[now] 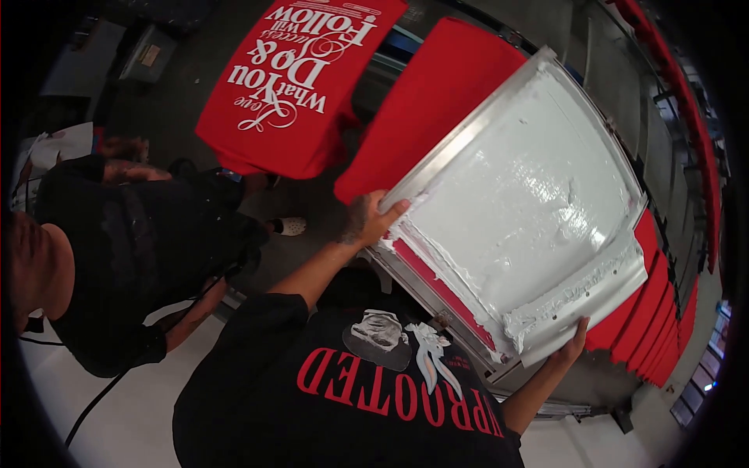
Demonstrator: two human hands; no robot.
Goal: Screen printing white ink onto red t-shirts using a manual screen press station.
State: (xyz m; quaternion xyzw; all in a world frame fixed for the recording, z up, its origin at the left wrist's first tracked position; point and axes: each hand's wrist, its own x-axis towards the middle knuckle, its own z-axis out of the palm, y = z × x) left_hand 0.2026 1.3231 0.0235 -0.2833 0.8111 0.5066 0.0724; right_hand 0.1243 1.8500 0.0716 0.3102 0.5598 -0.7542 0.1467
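A screen printing frame (468,132) with a silver rim slants across the right half, its mesh (538,164) coated with glossy white ink and a pink strip showing along its lower left. My left hand (378,218) grips the frame's left corner. A wide metal squeegee (593,292) with small bolts and white ink smeared along it lies along the screen's lower right side. My right hand (569,347) has its fingers wrapped on the squeegee's outer edge. Behind the screen a plain red shirt (421,86) lies spread on a board.
A printed red shirt (289,70) sits on a board at the top. A co-worker in a black top (133,249) stands close on my left, near a dark cable. Several red shirts (647,320) hang in a row at the right. Grey bins (144,58) are at the upper left.
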